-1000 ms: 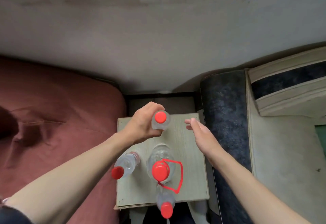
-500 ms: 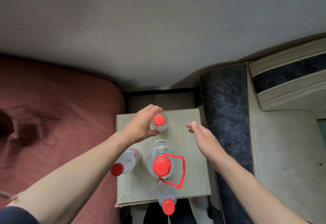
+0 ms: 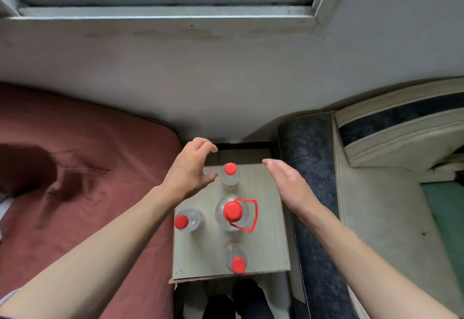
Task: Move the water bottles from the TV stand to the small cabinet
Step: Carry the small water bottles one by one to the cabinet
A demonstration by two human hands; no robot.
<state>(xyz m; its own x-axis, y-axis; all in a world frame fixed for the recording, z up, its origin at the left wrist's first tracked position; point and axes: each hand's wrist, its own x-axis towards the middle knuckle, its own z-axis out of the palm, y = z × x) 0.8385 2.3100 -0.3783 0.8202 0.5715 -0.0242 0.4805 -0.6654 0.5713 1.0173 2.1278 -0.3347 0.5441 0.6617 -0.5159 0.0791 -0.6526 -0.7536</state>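
Several clear water bottles with red caps stand upright on the small cabinet (image 3: 266, 245), a light wood top between a bed and a sofa. A small bottle (image 3: 229, 175) is at the far edge. A big bottle (image 3: 233, 214) with a red carry loop stands in the middle. Another small bottle (image 3: 188, 220) is at the left, and one (image 3: 236, 258) is at the near edge. My left hand (image 3: 188, 170) hovers open just left of the far bottle, fingers spread, not touching it. My right hand (image 3: 286, 180) is open and flat at the cabinet's right side.
A dark red bed (image 3: 75, 168) presses against the cabinet's left side. A dark blue sofa arm (image 3: 306, 168) and cream cushions (image 3: 391, 137) flank the right. A grey wall (image 3: 226, 72) with a window sill (image 3: 160, 14) rises right behind. Dark feet (image 3: 233, 301) show below.
My left hand let go of the far small bottle and opened; the bottle now stands alone on the cabinet. The view tilted up, showing the window. The right hand stayed open.
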